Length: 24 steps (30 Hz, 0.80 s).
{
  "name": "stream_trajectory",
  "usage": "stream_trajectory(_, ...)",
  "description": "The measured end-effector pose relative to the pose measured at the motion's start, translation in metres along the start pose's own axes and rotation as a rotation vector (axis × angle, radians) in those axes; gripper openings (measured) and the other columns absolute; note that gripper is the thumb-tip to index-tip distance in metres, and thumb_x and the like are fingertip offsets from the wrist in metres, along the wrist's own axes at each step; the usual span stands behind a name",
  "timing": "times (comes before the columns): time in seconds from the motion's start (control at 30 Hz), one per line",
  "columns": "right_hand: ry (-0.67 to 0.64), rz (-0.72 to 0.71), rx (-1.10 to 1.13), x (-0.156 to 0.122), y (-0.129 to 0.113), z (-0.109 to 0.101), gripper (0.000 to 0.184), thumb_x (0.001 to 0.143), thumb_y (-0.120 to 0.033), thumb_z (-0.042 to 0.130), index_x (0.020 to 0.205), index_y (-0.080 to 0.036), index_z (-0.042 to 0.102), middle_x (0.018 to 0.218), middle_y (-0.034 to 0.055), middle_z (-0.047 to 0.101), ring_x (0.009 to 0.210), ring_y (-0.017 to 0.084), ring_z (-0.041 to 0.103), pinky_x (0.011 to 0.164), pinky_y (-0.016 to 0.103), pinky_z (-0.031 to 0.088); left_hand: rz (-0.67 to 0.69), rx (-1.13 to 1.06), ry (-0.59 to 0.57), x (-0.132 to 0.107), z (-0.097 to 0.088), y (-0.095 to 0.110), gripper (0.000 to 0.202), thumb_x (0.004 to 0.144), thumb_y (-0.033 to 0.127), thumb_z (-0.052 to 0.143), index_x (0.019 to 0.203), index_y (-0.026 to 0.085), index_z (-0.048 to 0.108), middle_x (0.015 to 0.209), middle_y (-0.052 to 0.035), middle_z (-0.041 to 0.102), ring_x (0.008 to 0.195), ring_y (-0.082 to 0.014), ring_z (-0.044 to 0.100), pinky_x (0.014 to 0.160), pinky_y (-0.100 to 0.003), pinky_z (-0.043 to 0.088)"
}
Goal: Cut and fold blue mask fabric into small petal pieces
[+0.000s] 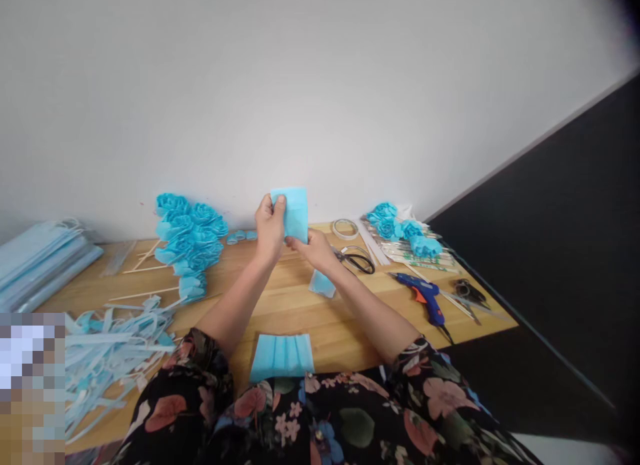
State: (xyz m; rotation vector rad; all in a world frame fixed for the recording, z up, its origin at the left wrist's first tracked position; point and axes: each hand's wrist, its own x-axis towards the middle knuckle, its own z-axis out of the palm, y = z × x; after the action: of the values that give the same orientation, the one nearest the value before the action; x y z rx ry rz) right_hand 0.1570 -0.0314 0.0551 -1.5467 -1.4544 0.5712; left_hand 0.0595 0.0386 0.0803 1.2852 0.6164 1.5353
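Both hands hold up a light blue sheet (295,211) above the wooden table (280,305). My left hand (270,226) pinches its upper left edge with the fingers closed. My right hand (314,247) grips its lower edge, fingers closed too. A small blue scrap (323,283) lies on the table under my right wrist. A pleated blue mask piece (283,355) lies flat at the near edge, between my forearms.
Blue paper-like flowers on sticks (190,241) lie at the left, more flowers (400,230) at the right. Black scissors (356,258), a tape roll (345,228), a blue glue gun (426,297), stacked masks (40,258) and cut strips (110,345) surround the hands.
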Motion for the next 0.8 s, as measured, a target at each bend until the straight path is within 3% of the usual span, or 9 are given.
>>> stream_trajectory(0.1,-0.018,-0.005,-0.03,-0.015,0.0,0.006,0.024,0.085,-0.035,0.061,0.075,-0.015,0.069,0.072,0.0011,0.069,0.071,0.015,0.061,0.066,0.023,0.041,0.062,0.095,0.079,-0.001,0.0,-0.006,0.038,0.089,0.048,0.064,0.073,0.02,0.043,0.067,0.0057,0.038,0.062,-0.0098,0.036,0.059,-0.021,0.032)
stream_trajectory(0.17,-0.064,-0.034,-0.071,-0.027,0.003,-0.001,0.021,0.086,-0.033,0.062,0.079,-0.016,0.07,0.075,0.0008,0.071,0.072,0.014,0.061,0.066,0.023,0.04,0.09,0.094,0.105,0.0,-0.001,-0.006,0.039,0.089,0.048,0.064,0.073,0.02,0.042,0.067,0.0061,0.036,0.062,-0.0097,0.037,0.059,-0.021,0.032)
stream_trajectory(0.27,-0.085,-0.047,-0.196,-0.046,0.016,-0.031,0.019,0.088,-0.033,0.062,0.086,-0.018,0.073,0.081,0.0006,0.074,0.074,0.013,0.062,0.068,0.023,0.039,0.097,0.05,0.134,0.005,-0.001,-0.004,0.039,0.088,0.052,0.064,0.077,0.02,0.045,0.069,0.0055,0.041,0.067,-0.0105,0.044,0.065,-0.021,0.037)
stream_trajectory(0.43,0.082,0.126,-0.571,-0.071,0.045,-0.094,0.022,0.094,-0.029,0.055,0.095,-0.019,0.075,0.091,0.0049,0.076,0.082,0.018,0.065,0.071,0.026,0.04,0.104,-0.033,0.151,0.008,0.0,0.003,0.046,0.083,0.063,0.065,0.082,0.02,0.048,0.076,0.0036,0.051,0.075,-0.012,0.052,0.075,-0.023,0.044)
stream_trajectory(0.5,0.029,0.123,-0.699,-0.078,0.053,-0.105,0.023,0.095,-0.028,0.053,0.102,-0.02,0.074,0.1,0.0064,0.076,0.09,0.02,0.066,0.075,0.027,0.041,0.128,-0.068,0.146,0.008,0.0,0.007,0.047,0.082,0.064,0.066,0.081,0.021,0.048,0.076,0.0035,0.052,0.075,-0.0115,0.052,0.076,-0.022,0.045)
stream_trajectory(0.63,-0.126,0.115,-0.858,-0.09,0.061,-0.096,0.033,0.094,-0.035,0.058,0.122,-0.019,0.066,0.121,0.0125,0.07,0.108,0.025,0.064,0.084,0.03,0.045,0.215,-0.184,0.136,0.006,-0.002,0.021,0.044,0.081,0.058,0.072,0.081,0.019,0.05,0.076,0.0031,0.052,0.075,-0.0103,0.052,0.078,-0.021,0.046)
stream_trajectory(0.8,-0.1,0.174,-0.964,-0.092,0.065,-0.081,0.039,0.093,-0.026,0.057,0.13,-0.016,0.06,0.121,0.0173,0.068,0.113,0.029,0.062,0.088,0.034,0.047,0.245,-0.268,0.125,0.001,-0.006,0.033,0.041,0.081,0.052,0.074,0.086,0.017,0.055,0.081,0.0025,0.058,0.079,-0.01,0.054,0.084,-0.022,0.048)
